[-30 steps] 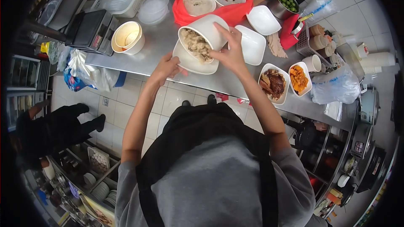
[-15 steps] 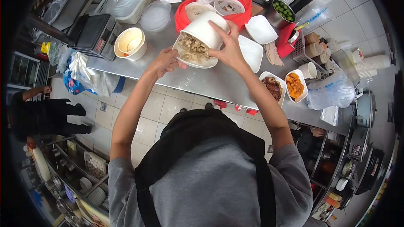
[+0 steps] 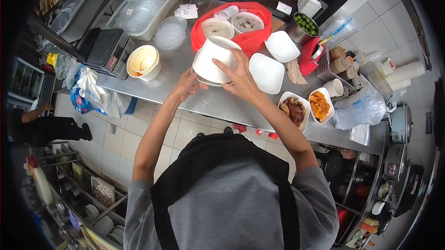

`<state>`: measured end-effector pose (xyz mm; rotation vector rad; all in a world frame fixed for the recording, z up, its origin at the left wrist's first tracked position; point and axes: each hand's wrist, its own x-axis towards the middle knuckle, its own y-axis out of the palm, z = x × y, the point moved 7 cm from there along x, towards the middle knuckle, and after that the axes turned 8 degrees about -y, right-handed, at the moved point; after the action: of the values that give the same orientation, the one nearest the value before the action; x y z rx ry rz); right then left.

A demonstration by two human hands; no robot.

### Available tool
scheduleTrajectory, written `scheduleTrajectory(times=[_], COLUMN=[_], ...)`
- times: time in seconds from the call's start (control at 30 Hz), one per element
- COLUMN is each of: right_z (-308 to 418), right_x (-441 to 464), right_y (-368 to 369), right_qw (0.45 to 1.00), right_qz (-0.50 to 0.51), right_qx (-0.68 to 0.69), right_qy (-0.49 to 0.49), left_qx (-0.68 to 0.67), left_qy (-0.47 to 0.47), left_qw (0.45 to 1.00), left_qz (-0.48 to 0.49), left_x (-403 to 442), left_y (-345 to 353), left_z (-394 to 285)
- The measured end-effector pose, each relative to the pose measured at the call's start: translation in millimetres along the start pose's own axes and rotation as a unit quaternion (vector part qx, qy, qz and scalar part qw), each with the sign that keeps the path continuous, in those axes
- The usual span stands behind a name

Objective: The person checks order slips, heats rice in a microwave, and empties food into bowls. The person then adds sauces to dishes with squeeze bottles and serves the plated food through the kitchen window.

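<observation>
A white round tub (image 3: 215,64) is tipped over nearly bottom-up above a white dish (image 3: 209,83), of which only the rim shows. My right hand (image 3: 241,76) holds the tub from the right, fingers spread round its side. At the dish's left edge is my left hand (image 3: 187,84), thumb and fingers closing on the rim. The food under the tub is hidden now. Just behind, a red plastic bag (image 3: 259,13) is open around two round tubs, one of them a tub of pale contents (image 3: 217,28).
Square white dishes (image 3: 266,74) lie to the right, beside a dish of browned meat (image 3: 294,110) and a dish of orange food (image 3: 320,105). Stacked tubs (image 3: 144,60) and clear lids (image 3: 170,32) stand left. Another person (image 3: 55,128) is at the far left.
My right hand has turned the tub further over, and the food that showed at its mouth is now out of sight. The person at the left has shifted towards the frame's edge.
</observation>
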<state>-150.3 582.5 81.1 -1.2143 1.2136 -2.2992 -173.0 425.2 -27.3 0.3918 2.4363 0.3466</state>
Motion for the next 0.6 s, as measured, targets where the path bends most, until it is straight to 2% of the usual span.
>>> scheduleTrajectory(times=[0.03, 0.13, 0.2, 0.23, 0.3, 0.4, 0.6], right_z=[-2.6, -16.7, -10.6, -7.7, -5.1, -11.3, -19.9], right_x=[-3.6, -11.7, -20.0, -21.5, -18.8, -19.5, -20.2], right_y=[2.7, 9.6, 25.8, 28.7, 24.1, 25.5, 25.8], right_qw=[1.000, 0.997, 0.999, 0.999, 1.000, 0.999, 0.999], right_qz=[0.014, -0.030, 0.004, 0.016, 0.006, -0.019, -0.020], right_qx=[0.008, 0.067, 0.008, -0.030, -0.008, 0.000, 0.015], right_qy=[-0.015, 0.038, 0.032, 0.027, 0.022, 0.027, 0.043], left_qx=[-0.006, -0.021, 0.008, 0.009, -0.039, -0.036, -0.075], left_qy=[0.001, 0.017, 0.062, 0.049, 0.040, 0.058, 0.035], left_qw=[1.000, 0.999, 0.998, 0.996, 0.996, 0.997, 0.996], left_qz=[-0.001, -0.016, -0.031, -0.069, -0.067, 0.019, -0.027], left_x=[1.0, 9.9, 14.4, 10.1, 6.1, 16.2, 19.3], left_y=[-2.2, -14.8, -14.7, -10.1, -4.2, -5.8, 1.7], left_z=[6.9, 32.2, 35.5, 34.1, 35.1, 46.8, 63.0])
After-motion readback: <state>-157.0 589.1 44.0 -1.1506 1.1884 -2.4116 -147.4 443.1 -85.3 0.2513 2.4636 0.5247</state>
